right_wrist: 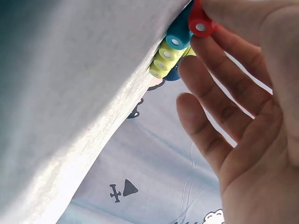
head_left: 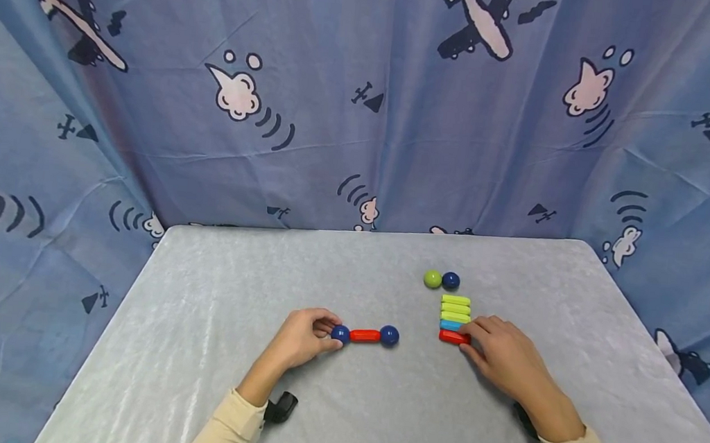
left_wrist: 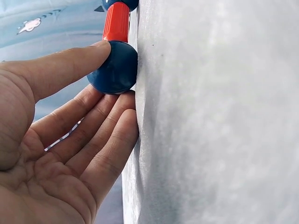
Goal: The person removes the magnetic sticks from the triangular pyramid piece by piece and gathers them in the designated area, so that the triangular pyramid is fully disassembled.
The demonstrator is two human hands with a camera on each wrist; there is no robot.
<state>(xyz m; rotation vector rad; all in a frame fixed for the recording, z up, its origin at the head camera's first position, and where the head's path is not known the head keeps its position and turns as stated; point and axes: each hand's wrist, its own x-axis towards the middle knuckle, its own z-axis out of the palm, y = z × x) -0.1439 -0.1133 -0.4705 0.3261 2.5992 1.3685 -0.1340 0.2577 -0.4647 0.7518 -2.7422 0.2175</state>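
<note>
Near the table's middle, my left hand (head_left: 298, 339) pinches a dark blue ball (head_left: 340, 334) between thumb and fingers. That ball joins a short red rod (head_left: 365, 335), with a second blue ball (head_left: 389, 335) at its far end. To the right, my right hand (head_left: 510, 355) grips another red rod (head_left: 451, 337) by its near end. In the right wrist view this red rod (right_wrist: 200, 22) has a pale disc in its end and sits slightly above the blue rod (right_wrist: 177, 38) beside it. Behind lie several yellow-green rods (head_left: 456, 309) in a row.
A lime green ball (head_left: 432, 278) and a dark blue ball (head_left: 451, 280) lie side by side behind the rods. All stand on a table (head_left: 232, 274) with a pale grey cover. A blue patterned curtain (head_left: 314, 107) hangs behind it and at both sides.
</note>
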